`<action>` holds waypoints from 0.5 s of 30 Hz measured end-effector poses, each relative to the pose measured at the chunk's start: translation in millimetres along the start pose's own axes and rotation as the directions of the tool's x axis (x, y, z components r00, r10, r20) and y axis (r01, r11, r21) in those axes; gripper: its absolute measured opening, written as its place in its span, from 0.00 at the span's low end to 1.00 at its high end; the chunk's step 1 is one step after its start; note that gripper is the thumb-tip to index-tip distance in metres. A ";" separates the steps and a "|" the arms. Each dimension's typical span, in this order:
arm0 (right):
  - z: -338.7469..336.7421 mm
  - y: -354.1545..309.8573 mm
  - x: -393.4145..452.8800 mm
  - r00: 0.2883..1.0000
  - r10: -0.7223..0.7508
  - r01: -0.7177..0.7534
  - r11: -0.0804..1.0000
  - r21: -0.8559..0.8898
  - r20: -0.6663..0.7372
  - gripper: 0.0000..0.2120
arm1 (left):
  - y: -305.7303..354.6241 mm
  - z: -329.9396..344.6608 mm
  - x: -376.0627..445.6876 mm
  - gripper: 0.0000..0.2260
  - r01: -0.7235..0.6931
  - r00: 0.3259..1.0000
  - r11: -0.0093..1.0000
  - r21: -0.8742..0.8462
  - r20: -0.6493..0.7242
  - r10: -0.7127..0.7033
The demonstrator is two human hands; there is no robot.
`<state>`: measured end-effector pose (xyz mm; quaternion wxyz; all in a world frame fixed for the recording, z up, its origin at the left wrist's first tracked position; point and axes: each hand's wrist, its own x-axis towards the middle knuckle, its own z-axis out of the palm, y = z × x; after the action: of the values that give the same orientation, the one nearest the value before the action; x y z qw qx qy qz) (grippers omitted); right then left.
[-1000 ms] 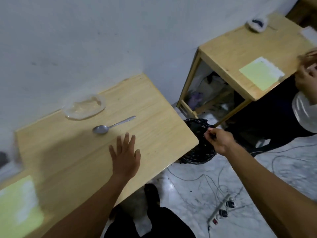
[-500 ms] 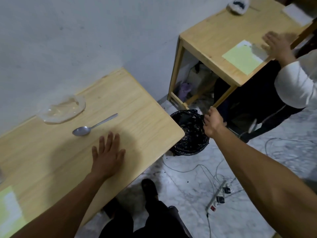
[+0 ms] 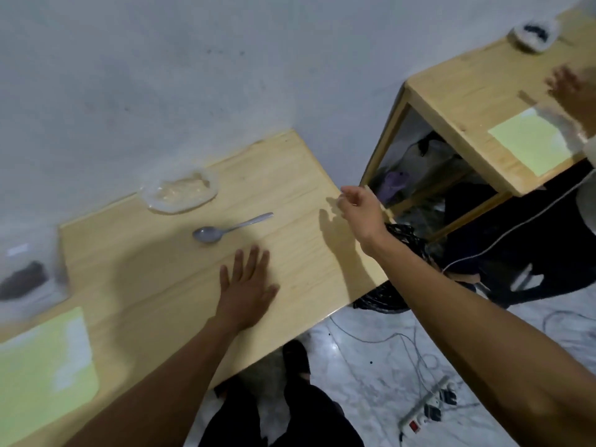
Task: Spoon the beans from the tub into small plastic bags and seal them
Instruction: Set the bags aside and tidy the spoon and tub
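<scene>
You are pressing your left hand flat, fingers straight and spread, palm down. You are holding your right hand raised, arm outstretched, fingers loosely curled, holding nothing.

Dim, flat indoor light from above, soft shadows of both hands on the tabletop, wide-angle bending at the edges, motion blur smearing the left side and far corner
</scene>
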<state>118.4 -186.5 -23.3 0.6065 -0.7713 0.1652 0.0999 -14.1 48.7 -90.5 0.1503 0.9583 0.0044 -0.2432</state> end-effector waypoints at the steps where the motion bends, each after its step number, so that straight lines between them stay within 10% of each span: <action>1: 15.0 -6.7 1.7 0.998 -0.022 0.023 1.000 -0.016 0.052 0.13 | 2.5 -0.7 -0.7 0.36 -0.005 1.000 1.000 -0.002 -0.002 0.005; 15: 226.8 -53.9 46.5 0.889 0.023 0.110 0.959 -0.261 0.457 0.36 | 3.1 -0.3 -4.3 0.34 -0.027 0.999 0.997 -0.073 -0.040 0.024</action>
<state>192.2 38.3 -46.6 0.5150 -0.8077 -0.0149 0.2865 -17.5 46.1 -87.4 0.1884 0.9566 0.0041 -0.2223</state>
